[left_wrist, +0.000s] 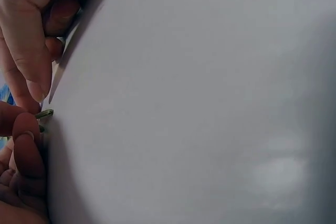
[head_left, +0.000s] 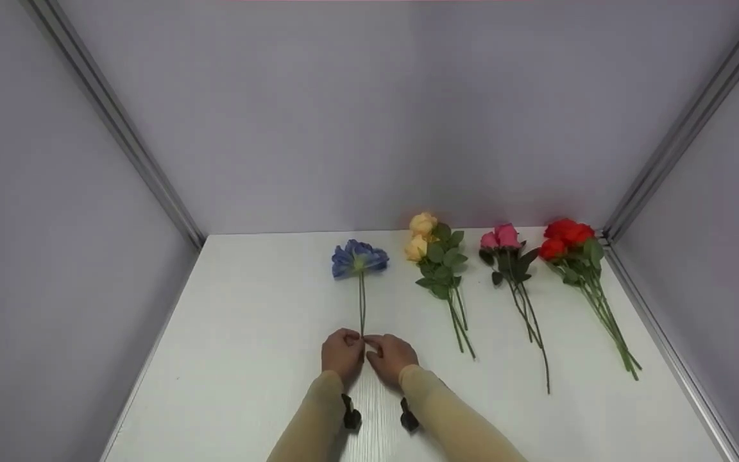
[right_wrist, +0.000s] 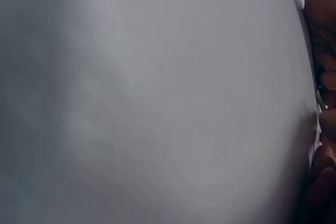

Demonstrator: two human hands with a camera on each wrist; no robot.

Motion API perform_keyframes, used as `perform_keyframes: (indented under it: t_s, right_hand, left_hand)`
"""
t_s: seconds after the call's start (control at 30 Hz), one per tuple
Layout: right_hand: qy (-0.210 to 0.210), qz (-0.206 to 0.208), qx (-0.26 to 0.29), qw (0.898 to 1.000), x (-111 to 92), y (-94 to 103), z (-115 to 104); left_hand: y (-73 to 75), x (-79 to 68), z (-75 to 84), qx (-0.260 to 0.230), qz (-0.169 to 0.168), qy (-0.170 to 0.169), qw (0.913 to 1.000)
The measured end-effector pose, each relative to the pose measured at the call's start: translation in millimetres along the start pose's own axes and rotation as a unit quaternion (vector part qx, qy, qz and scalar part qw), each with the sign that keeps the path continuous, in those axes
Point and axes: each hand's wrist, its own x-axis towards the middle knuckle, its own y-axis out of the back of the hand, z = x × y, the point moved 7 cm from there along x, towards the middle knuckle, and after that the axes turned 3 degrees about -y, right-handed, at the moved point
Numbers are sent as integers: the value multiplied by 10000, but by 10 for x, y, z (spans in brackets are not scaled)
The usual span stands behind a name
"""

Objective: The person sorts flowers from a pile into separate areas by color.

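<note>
Two thin stems run down from a cluster of blue flowers [head_left: 360, 260] lying on the white table. My left hand [head_left: 342, 353] pinches the lower part of these stems from the left. From the right, my right hand [head_left: 394, 356] pinches the same stems, its fingertips meeting the left hand's. In the left wrist view, a cut green stem end [left_wrist: 46, 113] pokes out between the fingertips, with a little blue behind the hands. The right wrist view catches only part of the hands and a bit of green stem [right_wrist: 320, 99] at its right edge.
Right of the blue flowers lie yellow roses [head_left: 423, 234], pink roses [head_left: 505, 236] and red roses [head_left: 565, 237], their stems slanting toward the front right. Grey panels enclose the white table [head_left: 247, 308] at the back and both sides, with metal rails [head_left: 671, 366] along the edges.
</note>
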Motion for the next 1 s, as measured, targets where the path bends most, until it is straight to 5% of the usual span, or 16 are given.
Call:
perform_keyframes:
  t_s: [0.33,0.57,0.7,0.8,0.93,1.0]
  right_hand:
    - [-43,-163,-25,9999,53,31,-42]
    - [186,-1043,509,9931,6,204,-44]
    - [568,-1270,652,9881,-136,576,73]
    - [755,-1045,679,9893,-282,965,239]
    - [720,-516,502,9948,-457,1504,524]
    - [618,-250,285,9974,-544,1758,680]
  left_hand:
    - [43,27,54,-190,86,54,9998]
    - [224,16,146,-101,-190,-413,9989]
    - [439,-43,290,348,-533,-925,9937]
    - [693,-96,493,843,-535,-1491,9838]
    - [1128,-188,748,1493,-13,-2189,9642]
    - [1355,-252,847,1890,401,-2532,9479]
